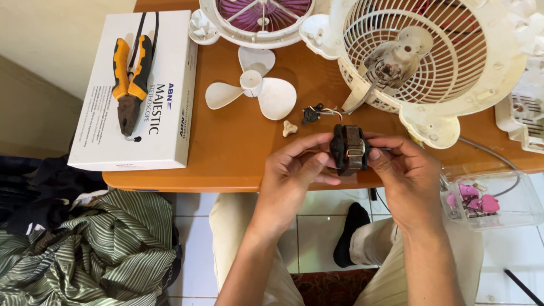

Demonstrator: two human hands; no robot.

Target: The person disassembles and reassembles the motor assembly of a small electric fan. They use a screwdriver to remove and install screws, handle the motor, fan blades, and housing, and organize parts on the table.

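Noted at the lower left of the frame a heap of striped cloth (pixel 113 249). Above it, on the orange tabletop (pixel 238 153), lay a flat white box (pixel 164 130) with yellow-handled pliers (pixel 131 79) resting on top. Further right, at the upper middle, sat a three-bladed white fan blade (pixel 252 90), with a small cream plastic knob (pixel 289 128) and a little black part with coloured wires (pixel 311 114) just beside it.

At the middle of the frame, over the tabletop's near edge, held a dark fan motor (pixel 349 149) between both hands. Left hand (pixel 289 175) had its fingers (pixel 309 144) clamped on the motor's left side; right hand (pixel 405 175) had its fingers (pixel 385 148) clamped on the right side. Judged as a close look at the motor, already out of its casing. Any turning of it called for a steady two-sided grip and care for the thin wires.

At the upper right stood the white fan housing (pixel 436 122), grille facing up. At the lower right, a clear plastic tub (pixel 527 212) with pink bits inside.
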